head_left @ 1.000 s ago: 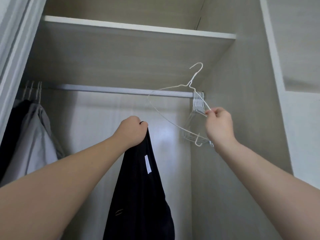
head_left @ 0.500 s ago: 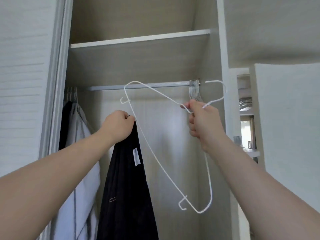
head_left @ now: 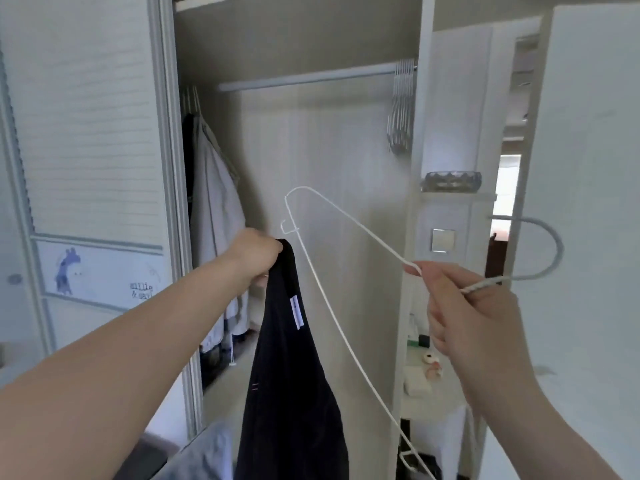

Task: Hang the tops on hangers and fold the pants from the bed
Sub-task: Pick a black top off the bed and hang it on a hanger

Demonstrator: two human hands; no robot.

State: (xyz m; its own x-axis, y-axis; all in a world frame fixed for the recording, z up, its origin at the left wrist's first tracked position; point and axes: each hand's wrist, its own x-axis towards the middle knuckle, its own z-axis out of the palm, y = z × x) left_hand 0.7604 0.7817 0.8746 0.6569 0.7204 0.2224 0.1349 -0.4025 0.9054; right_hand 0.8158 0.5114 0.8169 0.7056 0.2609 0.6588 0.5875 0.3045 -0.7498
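My left hand (head_left: 256, 254) grips the top of a black garment (head_left: 291, 393), which hangs straight down in front of the open wardrobe and shows a small white label. My right hand (head_left: 464, 313) pinches a white wire hanger (head_left: 325, 296) at its neck. The hanger is tilted, its hook pointing right and its frame slanting down between my two hands. Hanger and garment are apart.
The wardrobe rail (head_left: 304, 77) runs across the top, with several spare hangers (head_left: 401, 109) bunched at its right end. A grey top (head_left: 214, 209) and a dark one hang at the left end. A glass bowl (head_left: 452, 181) sits on a shelf right of the wardrobe.
Both hands have come down and back from the rail, the right one bringing the hanger with it. The view has dropped and pulled away from the wardrobe.
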